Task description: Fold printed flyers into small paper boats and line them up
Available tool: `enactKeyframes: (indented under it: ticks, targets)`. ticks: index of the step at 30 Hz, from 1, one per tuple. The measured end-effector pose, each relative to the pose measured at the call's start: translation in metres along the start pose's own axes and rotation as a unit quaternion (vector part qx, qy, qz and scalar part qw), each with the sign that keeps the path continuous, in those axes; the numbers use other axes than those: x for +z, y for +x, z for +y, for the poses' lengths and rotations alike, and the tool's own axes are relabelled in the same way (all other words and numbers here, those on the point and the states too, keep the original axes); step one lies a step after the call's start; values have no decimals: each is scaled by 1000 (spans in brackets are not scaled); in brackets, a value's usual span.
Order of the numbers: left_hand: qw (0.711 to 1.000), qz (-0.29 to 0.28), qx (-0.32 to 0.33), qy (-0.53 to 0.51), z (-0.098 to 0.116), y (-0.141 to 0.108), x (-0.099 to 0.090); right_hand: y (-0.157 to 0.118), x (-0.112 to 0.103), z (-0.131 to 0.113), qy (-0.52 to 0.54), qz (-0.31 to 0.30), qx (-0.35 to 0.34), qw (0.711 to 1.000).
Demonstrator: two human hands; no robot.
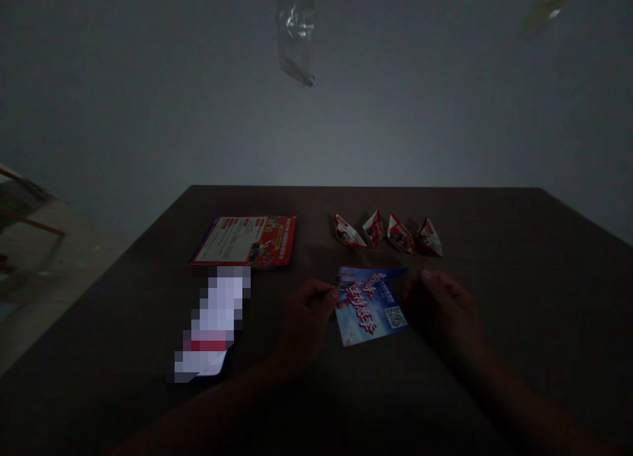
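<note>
A blue printed paper leaflet (366,314) with large red-and-white lettering and a QR code lies at the middle front of the dark table. Its left edge is pinched between the thumb and fingers of my left hand (309,317). Close by its right edge is my right hand (448,304), fingers curled in; deep shadow hides whether they grip the paper. Just beyond the leaflet stand several small folded red-and-white paper pieces (399,235) in a row.
A red-and-white printed booklet or stack of leaflets (237,238) lies at the left on the table (316,202). Nearer me is a lit phone (217,324), its screen pixelated. A wall (316,133) rises behind, with a clear plastic bag (297,34) hanging high.
</note>
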State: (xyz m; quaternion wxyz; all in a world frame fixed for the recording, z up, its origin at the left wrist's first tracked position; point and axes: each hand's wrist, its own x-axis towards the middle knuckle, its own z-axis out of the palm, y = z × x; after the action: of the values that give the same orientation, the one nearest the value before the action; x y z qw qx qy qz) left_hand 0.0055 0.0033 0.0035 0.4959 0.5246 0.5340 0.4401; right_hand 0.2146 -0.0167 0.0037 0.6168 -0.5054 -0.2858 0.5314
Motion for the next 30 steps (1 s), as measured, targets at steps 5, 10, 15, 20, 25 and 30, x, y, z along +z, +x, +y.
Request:
enactKeyframes:
  ticks: [5, 10, 15, 20, 25, 30]
  targets:
    - [988, 4, 45, 146, -3, 0, -3, -8, -9, -1, -200, 42, -210, 956]
    - [968, -7, 80, 238, -6, -1, -3, -20, -5, -7, -327, -150, -383, 851]
    - [954, -6, 121, 275, -7, -2, -2, -21, 0, -6, -407, -222, -433, 773]
    - [942, -10, 155, 297, -6, -2, -1, -18, 0, -4, -480, -267, -438, 712]
    - [928, -36, 189, 319, -7, -1, -1, -19, 1, -1, -550, -320, -417, 649]
    - [909, -59, 209, 355, -7, 0, -1, -18, 4, -2, -597, -354, -375, 615]
